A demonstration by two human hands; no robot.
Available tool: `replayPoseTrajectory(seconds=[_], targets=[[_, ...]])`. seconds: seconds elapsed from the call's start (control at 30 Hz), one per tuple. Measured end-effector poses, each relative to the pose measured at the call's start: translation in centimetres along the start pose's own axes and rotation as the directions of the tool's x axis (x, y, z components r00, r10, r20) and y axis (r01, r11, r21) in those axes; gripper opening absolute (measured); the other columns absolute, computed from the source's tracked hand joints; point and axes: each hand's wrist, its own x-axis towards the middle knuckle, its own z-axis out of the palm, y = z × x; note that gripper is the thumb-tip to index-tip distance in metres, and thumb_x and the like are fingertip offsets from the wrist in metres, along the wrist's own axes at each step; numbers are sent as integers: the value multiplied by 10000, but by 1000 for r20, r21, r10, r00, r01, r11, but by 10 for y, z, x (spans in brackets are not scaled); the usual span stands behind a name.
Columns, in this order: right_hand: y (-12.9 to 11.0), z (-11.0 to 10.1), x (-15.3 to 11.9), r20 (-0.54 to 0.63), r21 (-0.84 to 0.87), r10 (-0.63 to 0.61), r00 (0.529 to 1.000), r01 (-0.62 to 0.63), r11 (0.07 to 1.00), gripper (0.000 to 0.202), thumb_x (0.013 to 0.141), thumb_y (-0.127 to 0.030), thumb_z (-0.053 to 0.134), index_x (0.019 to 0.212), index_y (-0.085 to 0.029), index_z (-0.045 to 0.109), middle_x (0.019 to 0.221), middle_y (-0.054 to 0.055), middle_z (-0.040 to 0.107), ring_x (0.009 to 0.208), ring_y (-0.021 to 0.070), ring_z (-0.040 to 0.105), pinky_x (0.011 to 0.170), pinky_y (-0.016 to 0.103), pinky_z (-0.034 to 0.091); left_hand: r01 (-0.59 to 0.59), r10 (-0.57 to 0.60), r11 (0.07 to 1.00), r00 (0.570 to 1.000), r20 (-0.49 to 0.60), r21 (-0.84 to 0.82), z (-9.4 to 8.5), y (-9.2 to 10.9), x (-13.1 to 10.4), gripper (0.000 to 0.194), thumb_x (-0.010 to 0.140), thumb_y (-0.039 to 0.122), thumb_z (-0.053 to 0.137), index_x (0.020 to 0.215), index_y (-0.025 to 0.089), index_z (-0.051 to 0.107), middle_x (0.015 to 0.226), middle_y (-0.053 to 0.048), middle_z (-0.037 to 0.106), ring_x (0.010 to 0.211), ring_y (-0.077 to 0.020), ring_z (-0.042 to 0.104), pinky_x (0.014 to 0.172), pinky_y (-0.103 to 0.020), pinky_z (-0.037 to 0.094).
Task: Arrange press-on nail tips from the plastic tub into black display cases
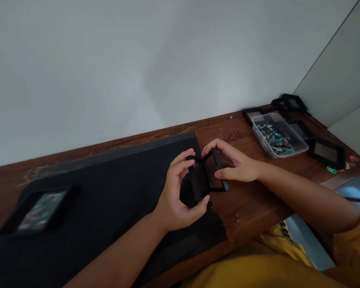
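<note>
We're holding blk frame (201, 180) ajar; L hand (178, 196), R hand (235, 163) gripping half each; next move prob. wants even pressure.

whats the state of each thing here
Black hinged rectangular case: opened, between left hand and right hand
Clear rectangular plastic box: open-topped, partly filled with multicoloured pieces
Black rectangular case, far left: looks closed, multicoloured contents showing
Black rectangular frames, right: clustered near box
Black mat: flat

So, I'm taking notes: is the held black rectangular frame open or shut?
Open: the black rectangular frame has its two halves angled apart.
</note>
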Motion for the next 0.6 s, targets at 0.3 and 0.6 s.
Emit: replayPoseTrajectory(seconds=[0.3, 0.6], targets=[[4, 7, 2, 45, -197, -61, 997, 69, 978, 266, 884, -332, 734, 1064, -207, 582, 1007, 43, 665, 922, 181, 635, 880, 364, 535, 186, -201, 976, 970, -137, -112, 0, -11, 6, 397, 939, 261, 749, 1306, 263, 597, 1500, -125, 620, 1281, -268, 717, 1057, -448, 638], [4, 7, 2, 153, -300, -153, 976, 193, 934, 289, 887, -410, 793, 1044, -206, 663, 961, 48, 728, 889, 187, 650, 869, 356, 512, 217, -190, 973, 944, -269, 74, -6, -17, 11, 208, 1031, 422, 639, 1133, 264, 729, 1192, -47, 793, 1136, -250, 760, 1014, -443, 644]])
